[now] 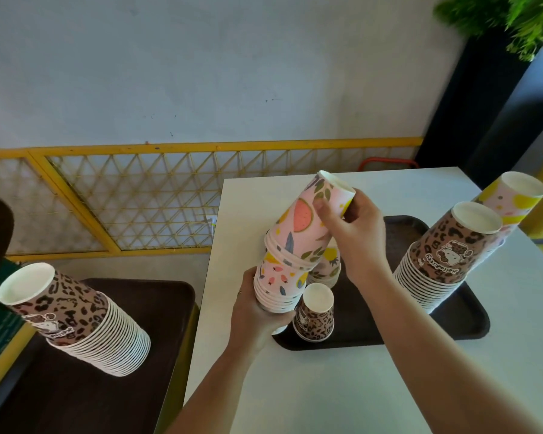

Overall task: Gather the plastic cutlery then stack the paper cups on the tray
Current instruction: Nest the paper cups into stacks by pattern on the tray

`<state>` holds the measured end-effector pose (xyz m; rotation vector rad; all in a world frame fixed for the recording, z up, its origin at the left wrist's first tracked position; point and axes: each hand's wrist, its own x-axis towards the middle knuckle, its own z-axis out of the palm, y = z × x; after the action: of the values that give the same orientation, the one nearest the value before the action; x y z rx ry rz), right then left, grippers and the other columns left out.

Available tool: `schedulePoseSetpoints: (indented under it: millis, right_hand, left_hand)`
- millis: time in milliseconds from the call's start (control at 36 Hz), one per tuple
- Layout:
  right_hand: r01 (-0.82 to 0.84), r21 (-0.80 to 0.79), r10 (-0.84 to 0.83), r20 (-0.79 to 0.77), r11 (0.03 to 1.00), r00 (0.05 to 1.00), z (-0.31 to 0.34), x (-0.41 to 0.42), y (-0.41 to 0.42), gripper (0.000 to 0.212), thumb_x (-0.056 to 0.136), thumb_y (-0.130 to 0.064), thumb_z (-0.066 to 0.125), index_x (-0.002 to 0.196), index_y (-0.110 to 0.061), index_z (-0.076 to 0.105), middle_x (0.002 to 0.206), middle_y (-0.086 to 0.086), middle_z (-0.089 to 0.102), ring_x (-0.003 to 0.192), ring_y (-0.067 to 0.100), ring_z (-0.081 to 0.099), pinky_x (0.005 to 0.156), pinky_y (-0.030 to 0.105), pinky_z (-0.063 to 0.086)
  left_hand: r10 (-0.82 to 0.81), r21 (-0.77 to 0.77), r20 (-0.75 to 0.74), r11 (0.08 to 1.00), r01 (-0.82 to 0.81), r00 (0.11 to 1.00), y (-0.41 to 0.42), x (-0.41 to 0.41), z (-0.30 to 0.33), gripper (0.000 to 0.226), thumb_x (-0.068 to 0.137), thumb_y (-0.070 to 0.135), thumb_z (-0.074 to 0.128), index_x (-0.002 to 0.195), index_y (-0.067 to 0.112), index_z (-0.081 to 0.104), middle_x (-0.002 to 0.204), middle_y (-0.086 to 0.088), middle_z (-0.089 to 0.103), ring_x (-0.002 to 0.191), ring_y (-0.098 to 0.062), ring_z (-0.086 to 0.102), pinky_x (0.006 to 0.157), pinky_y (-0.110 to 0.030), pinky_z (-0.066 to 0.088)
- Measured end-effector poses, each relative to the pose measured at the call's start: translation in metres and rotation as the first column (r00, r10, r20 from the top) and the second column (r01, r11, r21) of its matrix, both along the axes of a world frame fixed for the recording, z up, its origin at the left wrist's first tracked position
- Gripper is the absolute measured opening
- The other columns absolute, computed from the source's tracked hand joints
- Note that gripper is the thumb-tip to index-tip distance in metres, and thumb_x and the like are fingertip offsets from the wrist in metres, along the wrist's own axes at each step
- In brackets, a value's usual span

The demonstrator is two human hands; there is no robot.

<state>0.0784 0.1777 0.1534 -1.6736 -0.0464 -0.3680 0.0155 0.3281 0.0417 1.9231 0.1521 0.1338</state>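
My left hand grips the lower end of an upside-down stack of pink fruit-print paper cups above the left end of the dark tray. My right hand holds the topmost pink cup, which tilts to the right on that stack. On the tray stand a small leopard-print cup stack, a few pink cups partly hidden behind my hands, a tall leopard-print stack and a pink-and-yellow stack. No cutlery is in view.
The tray lies on a white table. To the left, lower down, a second dark tray carries another tall leopard-print stack. A yellow lattice railing runs behind, and a dark planter with greenery stands at the right.
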Motion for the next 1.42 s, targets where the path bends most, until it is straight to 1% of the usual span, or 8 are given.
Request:
schedulePoseSetpoints:
  millis: [83, 250, 389, 556, 722, 944, 1167, 1417]
  right_hand:
    - [0.036, 0.182, -0.024, -0.066, 0.983, 0.998, 0.0, 0.008, -0.005, 0.046, 0.061, -0.052, 0.07, 0.083, -0.012, 0.063, 0.086, 0.014, 0.069, 0.087, 0.034, 0.067, 0.078, 0.051, 0.054]
    - [0.122, 0.388, -0.093, -0.093, 0.914, 0.991, 0.007, 0.024, -0.021, 0.025, 0.071, -0.035, 0.067, 0.077, -0.011, 0.062, 0.082, 0.01, 0.066, 0.081, 0.022, 0.064, 0.073, 0.038, 0.051]
    - [0.309, 0.012, -0.309, 0.034, 0.951, 0.95, -0.003, 0.032, -0.029, 0.027, 0.079, -0.034, 0.069, 0.096, -0.02, 0.056, 0.086, -0.004, 0.063, 0.073, -0.001, 0.059, 0.063, 0.015, 0.049]
    - [0.281, -0.146, -0.278, 0.04, 0.949, 0.96, -0.029, 0.036, -0.027, 0.051, 0.074, -0.029, 0.074, 0.119, -0.019, 0.053, 0.106, -0.008, 0.059, 0.092, 0.004, 0.056, 0.066, 0.004, 0.046]
    - [0.137, -0.27, -0.171, -0.107, 0.953, 0.979, -0.049, 0.037, -0.025, 0.057, 0.074, -0.033, 0.075, 0.124, -0.022, 0.05, 0.114, -0.004, 0.058, 0.104, 0.013, 0.055, 0.077, 0.02, 0.045]
    - [0.053, -0.243, -0.041, 0.053, 0.969, 0.998, -0.028, 0.008, -0.007, 0.048, 0.083, -0.039, 0.062, 0.125, -0.018, 0.052, 0.121, -0.009, 0.059, 0.111, 0.002, 0.054, 0.095, 0.024, 0.045]
    - [-0.247, -0.313, 0.241, -0.059, 0.917, 0.969, -0.021, -0.013, 0.011, 0.047, 0.072, -0.032, 0.076, 0.112, -0.031, 0.051, 0.089, -0.033, 0.051, 0.085, -0.027, 0.049, 0.07, -0.004, 0.039]
    - [-0.161, -0.269, 0.169, 0.009, 0.95, 0.986, -0.015, -0.014, 0.012, 0.045, 0.074, -0.032, 0.074, 0.114, -0.021, 0.056, 0.095, -0.019, 0.061, 0.091, -0.006, 0.059, 0.077, 0.01, 0.05]
  left_hand:
    - [0.003, 0.021, 0.001, 1.0, -0.003, 1.0, 0.001, 0.001, 0.0, 0.073, 0.041, 0.035, 0.081, 0.102, 0.045, 0.042, 0.104, 0.019, 0.06, 0.098, -0.006, 0.059, 0.075, -0.011, 0.045]
    - [0.024, 0.045, -0.009, 0.999, -0.023, 1.0, 0.006, 0.003, -0.006, 0.082, 0.051, 0.013, 0.089, 0.109, 0.042, 0.04, 0.108, 0.014, 0.061, 0.101, -0.01, 0.058, 0.076, -0.014, 0.046]
    - [0.038, 0.055, -0.019, 0.998, -0.037, 0.999, 0.007, 0.005, -0.007, 0.082, 0.052, 0.013, 0.089, 0.112, 0.037, 0.039, 0.107, 0.015, 0.06, 0.099, -0.009, 0.057, 0.072, -0.01, 0.043]
    - [0.028, 0.029, -0.034, 0.999, -0.027, 0.999, 0.007, 0.008, -0.005, 0.08, 0.052, 0.012, 0.09, 0.109, 0.04, 0.04, 0.104, 0.018, 0.059, 0.096, 0.0, 0.057, 0.068, -0.006, 0.043]
    - [0.021, 0.007, -0.031, 1.0, -0.021, 0.999, 0.007, 0.009, -0.003, 0.078, 0.053, 0.01, 0.089, 0.104, 0.044, 0.04, 0.103, 0.021, 0.059, 0.095, 0.003, 0.056, 0.065, 0.002, 0.043]
    - [0.016, -0.011, 0.003, 1.0, -0.016, 1.0, 0.004, 0.011, 0.001, 0.083, 0.052, 0.008, 0.089, 0.113, 0.036, 0.041, 0.103, 0.019, 0.06, 0.097, 0.003, 0.057, 0.067, -0.003, 0.046]
    - [0.026, 0.002, 0.029, 1.0, -0.026, 0.999, 0.0, 0.011, 0.004, 0.08, 0.05, 0.011, 0.089, 0.104, 0.045, 0.041, 0.103, 0.02, 0.059, 0.096, 0.003, 0.056, 0.074, -0.016, 0.048]
    - [0.024, 0.001, 0.052, 1.0, -0.024, 0.998, -0.001, 0.008, 0.005, 0.077, 0.043, 0.026, 0.081, 0.108, 0.039, 0.042, 0.106, 0.016, 0.061, 0.1, -0.009, 0.059, 0.078, -0.022, 0.051]
